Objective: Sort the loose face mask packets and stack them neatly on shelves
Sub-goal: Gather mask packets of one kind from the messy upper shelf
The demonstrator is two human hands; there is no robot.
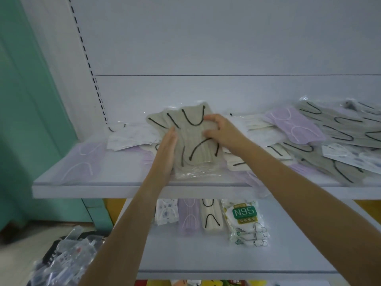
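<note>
Our left hand [167, 150] flat, fingers straight, pressing left edge of grey mask bundle [195, 147] on upper shelf [103, 191]. Our right hand [221, 131] grips bundle's right side, fingers curled over top edge, thumb on its face. Bundle fanned at far end, black ear loops showing, clear wrap at near end. Loose purple packet [82, 162] lies at left; mixed pile [338, 129] of grey, purple and white packets spreads at right. On lower shelf [206, 256] we see neat row: patterned white stack [167, 211], purple stack [188, 216], cream stack [211, 216], N95 stack [245, 220]. Floor heap [68, 259] of wrapped items at lower left.

white shelf [82, 191], teal wall [31, 100], pale floor [14, 259]
</note>
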